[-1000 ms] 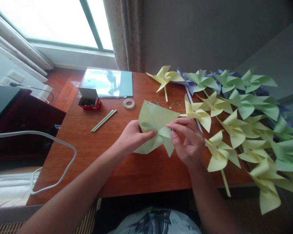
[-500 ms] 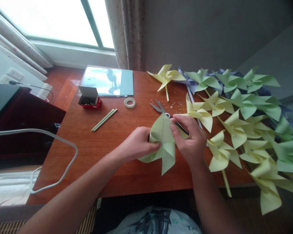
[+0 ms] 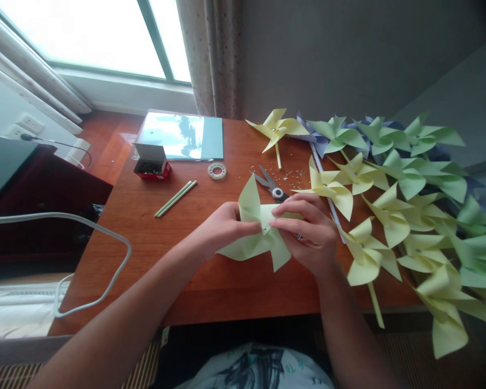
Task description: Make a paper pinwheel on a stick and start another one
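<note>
Over the smooth reddish-wood tabletop (image 3: 202, 197), the left hand (image 3: 222, 229) and right hand (image 3: 311, 229) pinch a pale yellow-green paper pinwheel (image 3: 267, 237), its thin sheet curled into pointed blades, just beside grey-bladed scissors (image 3: 277, 193) and near crumb-like scraps (image 3: 295, 174), with straight slim sticks (image 3: 177, 200) and a ring-shaped tape roll (image 3: 224, 171) lying farther left.
</note>
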`<state>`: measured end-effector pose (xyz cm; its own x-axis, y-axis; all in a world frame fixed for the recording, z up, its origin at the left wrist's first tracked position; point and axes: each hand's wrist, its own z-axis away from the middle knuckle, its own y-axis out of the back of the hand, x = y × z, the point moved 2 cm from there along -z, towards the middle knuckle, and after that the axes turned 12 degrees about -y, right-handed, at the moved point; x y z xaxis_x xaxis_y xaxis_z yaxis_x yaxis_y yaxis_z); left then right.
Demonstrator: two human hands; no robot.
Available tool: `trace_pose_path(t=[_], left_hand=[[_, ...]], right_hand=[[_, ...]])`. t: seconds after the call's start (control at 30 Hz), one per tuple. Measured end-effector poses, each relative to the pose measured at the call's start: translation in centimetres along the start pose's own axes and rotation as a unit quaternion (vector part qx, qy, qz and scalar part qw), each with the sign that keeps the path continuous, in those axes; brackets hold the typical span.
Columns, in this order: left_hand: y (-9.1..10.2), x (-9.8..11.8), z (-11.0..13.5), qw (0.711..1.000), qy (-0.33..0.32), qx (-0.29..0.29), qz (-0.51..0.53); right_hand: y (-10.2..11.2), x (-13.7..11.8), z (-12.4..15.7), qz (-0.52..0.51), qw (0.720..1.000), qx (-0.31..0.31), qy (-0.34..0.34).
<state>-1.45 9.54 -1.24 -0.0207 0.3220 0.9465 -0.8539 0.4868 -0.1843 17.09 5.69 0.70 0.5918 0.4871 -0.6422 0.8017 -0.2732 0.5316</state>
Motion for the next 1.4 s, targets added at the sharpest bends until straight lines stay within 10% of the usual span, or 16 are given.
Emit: trace_pose_path(t=[1.4], left_hand=[[0.04, -0.01, -0.09, 0.998, 0.017, 0.012, 0.053]], right_hand=[[-0.21, -0.55, 0.16, 0.035, 0.999, -0.037, 0.000]])
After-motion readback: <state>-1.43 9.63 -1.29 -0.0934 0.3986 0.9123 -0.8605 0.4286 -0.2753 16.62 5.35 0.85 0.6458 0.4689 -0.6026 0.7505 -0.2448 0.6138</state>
